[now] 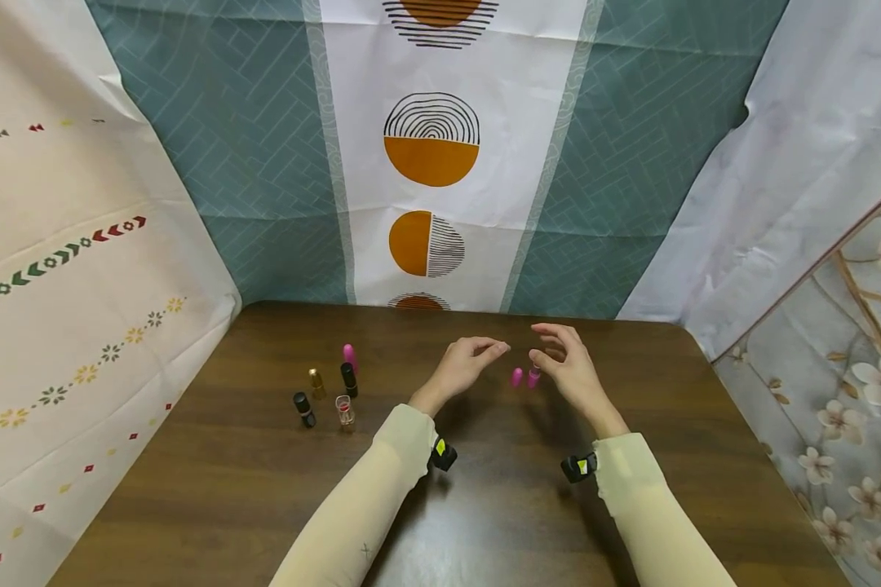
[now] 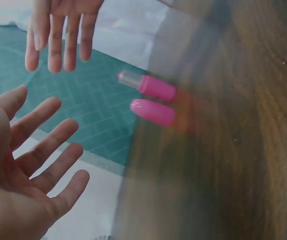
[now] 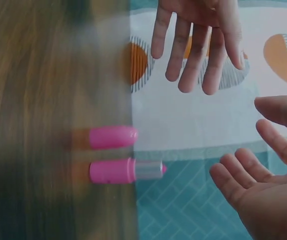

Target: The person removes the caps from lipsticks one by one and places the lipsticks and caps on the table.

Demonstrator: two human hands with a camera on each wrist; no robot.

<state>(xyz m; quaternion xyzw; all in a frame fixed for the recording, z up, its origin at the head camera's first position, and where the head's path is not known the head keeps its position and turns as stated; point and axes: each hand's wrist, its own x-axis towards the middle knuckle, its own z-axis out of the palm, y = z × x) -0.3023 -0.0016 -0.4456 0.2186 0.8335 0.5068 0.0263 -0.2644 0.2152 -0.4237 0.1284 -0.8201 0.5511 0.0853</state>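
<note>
L hand (image 1: 458, 369): empty, fingers loose, left of the uncapped pink lipstick (image 1: 533, 380), which stands on the desk (image 1: 514, 522); pink cap (image 1: 517, 377) upright just left of it. R hand (image 1: 576, 373): empty too, right of it. Pinch base (image 3: 107, 171), prob. best (bullet (image 3: 164, 169) could smear).

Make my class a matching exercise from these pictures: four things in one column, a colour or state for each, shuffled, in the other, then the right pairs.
Column 1
1. Loose cap
2. Uncapped lipstick
3. Left hand
4. Tabletop

Column 2
A. Fingers apart, holding nothing
B. Brown, wood-grained
C. Pink all over, upright
D. Silver collar showing above a pink base

Pairs: 1-C, 2-D, 3-A, 4-B
</note>
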